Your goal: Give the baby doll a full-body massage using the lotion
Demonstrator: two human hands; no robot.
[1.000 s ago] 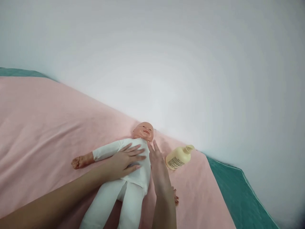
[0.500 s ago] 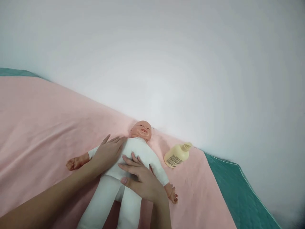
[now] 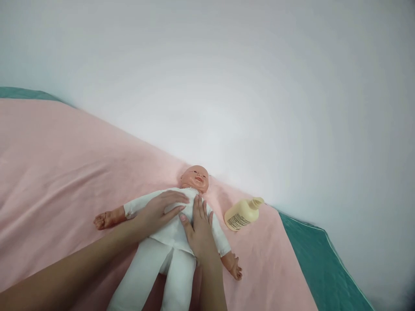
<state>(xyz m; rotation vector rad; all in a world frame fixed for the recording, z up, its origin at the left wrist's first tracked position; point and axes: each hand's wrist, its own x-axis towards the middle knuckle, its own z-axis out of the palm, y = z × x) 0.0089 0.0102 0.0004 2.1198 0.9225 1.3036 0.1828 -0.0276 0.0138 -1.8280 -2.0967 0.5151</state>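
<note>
A baby doll [image 3: 171, 231] in a white cloth suit lies on its back, head away from me and arms spread. My left hand [image 3: 160, 214] rests across its upper chest from the left, fingers stretched out and pointing right. Flat on the other side of the chest lies my right hand [image 3: 201, 226], its fingers extended toward the doll's neck and its thumb apart. Neither hand grasps anything. To the right of the doll's shoulder stands a pale yellow pump bottle [image 3: 241, 214] with dark print on its side.
Beneath the doll is a pink sheet [image 3: 65, 172] with soft creases. A green cover [image 3: 320, 255] shows past the sheet at the right and at the far left. A white wall [image 3: 227, 86] rises directly behind the doll's head.
My right hand has moved up from the doll's belly to its chest, its fingers turning toward the neck. My left hand has slid right from the doll's shoulder area onto the chest.
</note>
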